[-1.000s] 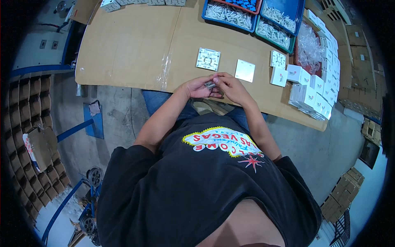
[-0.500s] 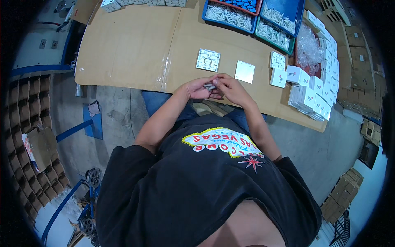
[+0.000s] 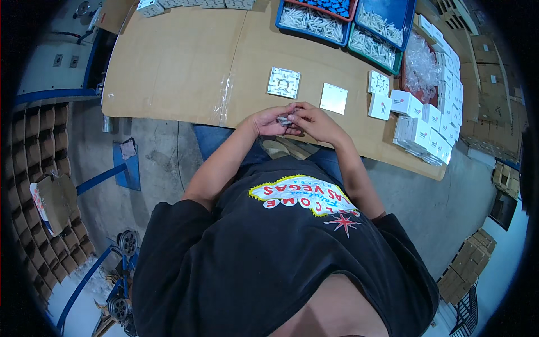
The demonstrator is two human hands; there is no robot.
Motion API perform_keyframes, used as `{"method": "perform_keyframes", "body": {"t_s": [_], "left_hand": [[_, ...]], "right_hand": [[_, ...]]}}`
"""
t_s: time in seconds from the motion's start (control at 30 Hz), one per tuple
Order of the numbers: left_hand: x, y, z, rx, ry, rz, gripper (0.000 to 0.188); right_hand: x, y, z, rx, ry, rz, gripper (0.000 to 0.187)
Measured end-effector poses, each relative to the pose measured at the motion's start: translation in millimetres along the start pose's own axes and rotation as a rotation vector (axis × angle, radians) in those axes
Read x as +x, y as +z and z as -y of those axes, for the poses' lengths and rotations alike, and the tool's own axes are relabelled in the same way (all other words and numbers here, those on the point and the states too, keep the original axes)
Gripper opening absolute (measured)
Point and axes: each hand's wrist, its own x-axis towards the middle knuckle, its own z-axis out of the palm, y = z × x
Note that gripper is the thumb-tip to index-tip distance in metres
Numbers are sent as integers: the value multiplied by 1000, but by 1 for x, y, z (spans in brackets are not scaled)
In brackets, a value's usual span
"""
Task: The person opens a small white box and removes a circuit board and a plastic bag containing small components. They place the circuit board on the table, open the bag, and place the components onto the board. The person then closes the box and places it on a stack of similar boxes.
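Close to the table's near edge, my left hand (image 3: 268,120) is partly curled, with a few small pale rod-like pieces (image 3: 284,121) in its palm and fingers. My right hand (image 3: 318,122) meets it from the other side, its fingertips pinched together against those pieces. What exactly the right fingers grip is hidden. Just beyond my hands lies a square white plate with moulded cut-outs (image 3: 284,82). To its right a plain square white plate (image 3: 334,98) rests flat on the cardboard-covered table (image 3: 185,73).
Blue and green bins (image 3: 373,48) of white plastic pegs stand at the far right, beside a red bin of blue pieces (image 3: 336,6). Stacked small white boxes (image 3: 422,132) line the table's right end, next to clear plastic bags (image 3: 422,64). More white boxes (image 3: 213,3) sit along the far edge.
My fingers have shifted slightly around the small pieces, and the right fingertips have moved a little. The plates, bins and boxes stay where they were.
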Motion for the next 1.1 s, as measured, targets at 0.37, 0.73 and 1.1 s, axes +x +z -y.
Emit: {"method": "perform_keyframes", "body": {"t_s": [0.37, 0.73, 1.1], "left_hand": [[2, 2, -1, -6, -27, -2, 43], [3, 5, -4, -38, -34, 74, 51], [3, 22, -6, 35, -20, 20, 50]], "right_hand": [[-1, -8, 12, 62, 45, -69, 10], [-1, 2, -4, 278, 75, -222, 14], [-2, -1, -9, 163, 35, -244, 30]]}}
